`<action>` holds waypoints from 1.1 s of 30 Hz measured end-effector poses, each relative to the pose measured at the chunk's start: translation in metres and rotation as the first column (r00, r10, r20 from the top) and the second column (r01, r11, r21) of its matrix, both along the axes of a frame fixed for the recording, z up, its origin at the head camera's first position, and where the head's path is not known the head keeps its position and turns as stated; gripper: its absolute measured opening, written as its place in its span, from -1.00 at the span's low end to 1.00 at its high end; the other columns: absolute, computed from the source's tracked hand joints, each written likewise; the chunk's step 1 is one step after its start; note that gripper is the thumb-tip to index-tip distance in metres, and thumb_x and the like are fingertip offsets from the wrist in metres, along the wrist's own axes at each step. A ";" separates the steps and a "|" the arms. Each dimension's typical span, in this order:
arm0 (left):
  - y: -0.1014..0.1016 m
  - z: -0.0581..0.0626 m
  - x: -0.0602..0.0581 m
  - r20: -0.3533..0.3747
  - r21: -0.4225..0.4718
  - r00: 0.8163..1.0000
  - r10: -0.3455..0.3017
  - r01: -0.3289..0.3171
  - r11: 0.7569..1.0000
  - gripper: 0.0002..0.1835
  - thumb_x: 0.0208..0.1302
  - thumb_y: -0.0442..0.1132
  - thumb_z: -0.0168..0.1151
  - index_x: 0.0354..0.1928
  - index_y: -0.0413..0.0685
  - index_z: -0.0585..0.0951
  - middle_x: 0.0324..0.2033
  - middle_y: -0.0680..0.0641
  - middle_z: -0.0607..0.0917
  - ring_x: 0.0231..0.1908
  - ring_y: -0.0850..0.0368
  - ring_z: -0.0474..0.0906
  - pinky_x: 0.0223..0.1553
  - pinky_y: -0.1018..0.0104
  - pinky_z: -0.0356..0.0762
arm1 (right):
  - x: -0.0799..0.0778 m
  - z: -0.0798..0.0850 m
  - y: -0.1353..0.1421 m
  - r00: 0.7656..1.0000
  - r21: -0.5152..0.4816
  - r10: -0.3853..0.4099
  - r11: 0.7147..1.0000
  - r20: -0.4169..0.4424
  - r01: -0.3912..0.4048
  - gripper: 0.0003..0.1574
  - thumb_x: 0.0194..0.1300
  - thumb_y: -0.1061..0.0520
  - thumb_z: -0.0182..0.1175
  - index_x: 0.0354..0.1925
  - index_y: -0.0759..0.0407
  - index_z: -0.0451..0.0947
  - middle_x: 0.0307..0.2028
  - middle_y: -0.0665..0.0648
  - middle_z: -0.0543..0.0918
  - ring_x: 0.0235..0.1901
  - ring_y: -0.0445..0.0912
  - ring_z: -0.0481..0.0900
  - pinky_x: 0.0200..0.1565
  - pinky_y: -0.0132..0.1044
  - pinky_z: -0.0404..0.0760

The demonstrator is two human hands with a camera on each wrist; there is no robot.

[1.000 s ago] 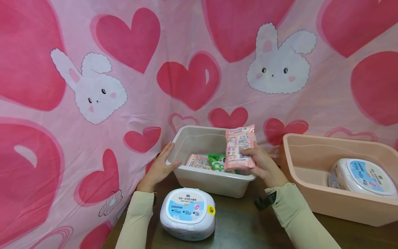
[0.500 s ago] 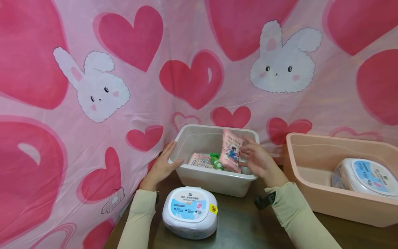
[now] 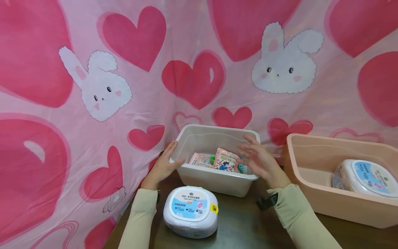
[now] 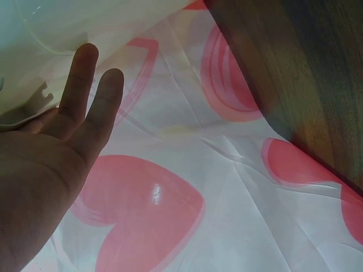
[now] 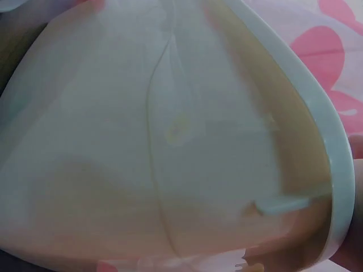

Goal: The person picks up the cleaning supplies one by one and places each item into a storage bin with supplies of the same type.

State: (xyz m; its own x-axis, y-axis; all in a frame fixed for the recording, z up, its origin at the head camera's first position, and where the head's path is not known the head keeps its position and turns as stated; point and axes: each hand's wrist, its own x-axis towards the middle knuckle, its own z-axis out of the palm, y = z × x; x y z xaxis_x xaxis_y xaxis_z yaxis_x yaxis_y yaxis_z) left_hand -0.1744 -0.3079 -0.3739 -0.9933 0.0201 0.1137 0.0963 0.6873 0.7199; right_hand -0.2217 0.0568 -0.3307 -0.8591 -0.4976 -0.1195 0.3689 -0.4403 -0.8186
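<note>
At the left end of the off-white bin (image 3: 214, 183), my left hand (image 3: 163, 165) rests with its thumb at the rim and its fingers along the end. The left wrist view shows this hand's fingers (image 4: 105, 99) extended against the bin's pale wall. My right hand (image 3: 261, 159) hovers spread over the bin's right end, holding nothing. Close to its fingertips, a pink packet (image 3: 224, 161) printed with a figure and flowers lies in the bin. Beside that lie another pink packet (image 3: 200, 160), a partly covered green packet (image 3: 212, 159) and a bit of something teal (image 3: 240, 168).
A white lidded tub (image 3: 190, 211) with a blue label stands on the dark wooden table (image 3: 239, 224) in front of the bin. To the right, a peach bin (image 3: 339, 204) contains a similar tub (image 3: 370, 178). A pink heart-print cloth (image 3: 192, 27) hangs behind.
The right hand has let go of the pink packet, which dropped into the off-white bin over the green packet. Its fingers have spread. The left hand stays at the bin's left end.
</note>
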 end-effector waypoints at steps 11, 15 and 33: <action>0.005 -0.005 0.000 0.004 0.008 1.000 0.000 0.000 1.000 0.01 0.24 0.25 0.30 0.62 0.12 0.07 0.58 -0.06 0.04 0.51 -0.23 -0.03 0.36 -0.35 0.05 | 0.008 -0.002 0.005 0.999 0.084 -0.026 0.996 -0.038 0.030 -0.14 0.60 0.11 -0.06 0.64 -0.02 -0.24 0.58 0.25 -0.05 0.49 0.25 0.06 0.40 0.15 0.18; 0.006 -0.006 0.000 0.010 0.018 1.000 0.006 -0.007 1.000 0.01 0.23 0.26 0.30 0.62 0.16 0.08 0.58 -0.03 0.04 0.51 -0.23 -0.02 0.34 -0.36 0.10 | 0.012 0.001 0.008 0.997 0.133 -0.015 0.991 -0.072 0.025 -0.17 0.60 0.13 -0.08 0.64 0.02 -0.21 0.57 0.30 -0.04 0.48 0.27 0.08 0.39 0.17 0.19; 0.003 0.000 0.005 -0.005 0.022 1.000 0.016 -0.016 1.000 0.02 0.23 0.26 0.30 0.62 0.14 0.07 0.58 -0.05 0.04 0.52 -0.22 -0.07 0.34 -0.37 0.08 | 0.035 0.023 0.025 0.752 0.658 0.300 0.718 -0.587 0.228 -0.11 0.45 -0.02 0.21 0.57 0.13 0.09 0.47 0.39 0.20 0.40 0.41 0.19 0.18 0.35 0.40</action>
